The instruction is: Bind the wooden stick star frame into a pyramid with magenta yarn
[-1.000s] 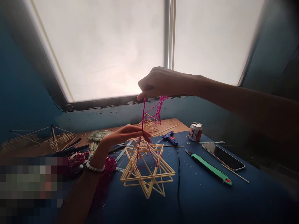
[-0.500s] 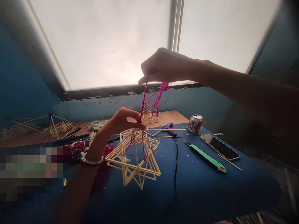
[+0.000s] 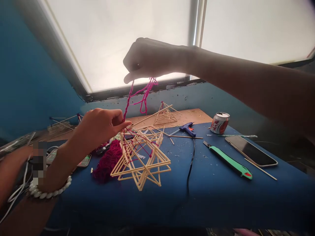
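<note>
High in front of the window, my right hand point(image 3: 150, 59) is closed on pink yarn point(image 3: 128, 101), with loose loops dangling below the palm. Lower down, my left hand point(image 3: 105, 124) pinches the same strands between thumb and fingertips. From that pinch, strands spread down to a star-shaped frame of thin wooden sticks point(image 3: 145, 167), tied at several points. The frame hangs or rests tilted over the blue table; I cannot tell whether it touches. A white bead bracelet point(image 3: 46, 195) circles my left wrist. Magenta yarn point(image 3: 108, 162) lies heaped behind the frame.
A blue glue gun point(image 3: 187, 128) with a black cord, a drink can point(image 3: 220, 123), a green cutter knife point(image 3: 230, 161) and a phone point(image 3: 251, 150) lie to the right. Another stick pyramid point(image 3: 164, 114) stands at the back. Another person's arm point(image 3: 16, 173) shows at far left.
Both hands have shifted left in view with the yarn held between them. The stick frame has turned and tilted. The camera view has swung, and another person's arm now shows at left.
</note>
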`<control>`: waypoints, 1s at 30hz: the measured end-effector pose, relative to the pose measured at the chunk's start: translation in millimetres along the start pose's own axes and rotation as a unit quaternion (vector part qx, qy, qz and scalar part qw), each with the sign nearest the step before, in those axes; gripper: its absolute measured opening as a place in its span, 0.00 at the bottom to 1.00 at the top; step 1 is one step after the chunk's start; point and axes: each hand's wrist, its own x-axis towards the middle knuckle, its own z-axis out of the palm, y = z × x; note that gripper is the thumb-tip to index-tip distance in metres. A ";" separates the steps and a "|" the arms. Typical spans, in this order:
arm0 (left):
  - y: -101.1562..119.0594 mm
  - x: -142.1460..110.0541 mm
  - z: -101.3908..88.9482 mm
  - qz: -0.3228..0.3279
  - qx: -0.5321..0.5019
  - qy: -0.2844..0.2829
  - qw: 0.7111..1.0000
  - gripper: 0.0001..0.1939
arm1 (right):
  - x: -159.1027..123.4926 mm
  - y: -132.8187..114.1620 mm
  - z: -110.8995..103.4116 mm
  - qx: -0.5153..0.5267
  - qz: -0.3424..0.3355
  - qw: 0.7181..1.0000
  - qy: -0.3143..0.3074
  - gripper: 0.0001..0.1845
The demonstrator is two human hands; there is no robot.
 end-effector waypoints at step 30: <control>1.3 44.3 34.4 0.178 -0.348 -0.189 0.901 0.17 | -20.7 -11.2 -26.5 -0.095 0.006 0.994 -0.061 0.29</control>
